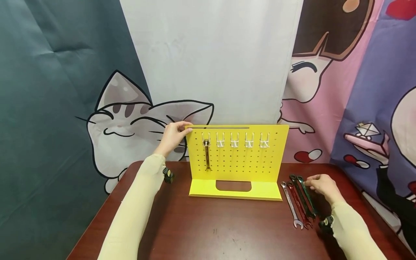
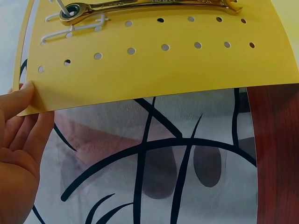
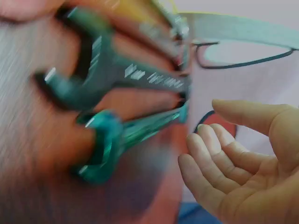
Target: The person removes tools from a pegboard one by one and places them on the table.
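At the upper left corner of a yellow pegboard (image 1: 234, 187), my left hand (image 1: 173, 138) grips the edge between thumb and fingers. A gold combination wrench (image 1: 207, 156) hangs by its ring end from the leftmost white hook; the left wrist view shows the same wrench (image 2: 154, 6) near the hand. My right hand (image 1: 323, 186) hovers beside the green wrench (image 1: 307, 195), thumb apart from loosely bent fingers, holding nothing. In the right wrist view the green wrench (image 3: 105, 147) and the black wrench (image 3: 112, 72) are blurred.
On the dark red table (image 1: 195, 227), a silver wrench (image 1: 291, 206) and a red wrench (image 1: 300, 207) lie beside the black and green ones, right of the board. Several white hooks (image 1: 234, 141) without tools line the board. A printed cloth (image 1: 214, 65) hangs behind.
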Motion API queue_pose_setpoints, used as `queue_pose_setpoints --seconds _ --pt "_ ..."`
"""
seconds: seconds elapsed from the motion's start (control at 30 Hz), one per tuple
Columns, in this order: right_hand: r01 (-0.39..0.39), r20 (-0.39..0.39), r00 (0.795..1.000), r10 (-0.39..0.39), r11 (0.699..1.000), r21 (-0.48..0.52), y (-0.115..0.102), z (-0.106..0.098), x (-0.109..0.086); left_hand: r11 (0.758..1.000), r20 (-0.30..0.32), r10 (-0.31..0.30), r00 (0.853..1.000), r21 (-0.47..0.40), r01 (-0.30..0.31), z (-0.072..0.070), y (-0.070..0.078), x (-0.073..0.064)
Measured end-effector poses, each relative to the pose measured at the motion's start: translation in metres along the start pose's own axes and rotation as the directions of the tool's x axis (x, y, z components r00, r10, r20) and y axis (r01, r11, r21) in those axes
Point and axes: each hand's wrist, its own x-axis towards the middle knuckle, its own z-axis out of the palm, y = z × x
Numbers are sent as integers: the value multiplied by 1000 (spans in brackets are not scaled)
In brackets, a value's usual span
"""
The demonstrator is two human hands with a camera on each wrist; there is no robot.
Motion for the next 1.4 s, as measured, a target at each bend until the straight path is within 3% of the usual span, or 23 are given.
queue_pose_setpoints --seconds 0.27,0.5,1.07,1.4 --pt "141 25 989 -143 988 69 -50 11 -5 1000 10 3 1000 1 -3 0 -1 -1" --pt "230 72 966 -250 949 216 -100 37 -4 1000 13 -2 1000 -4 2 0 1 -1" --pt "303 193 890 -413 853 425 -182 120 11 1000 10 -8 1000 -13 8 2 -2 1" --pt "287 209 876 -435 818 498 -215 156 21 1000 7 -19 1000 -5 19 0 -3 2"
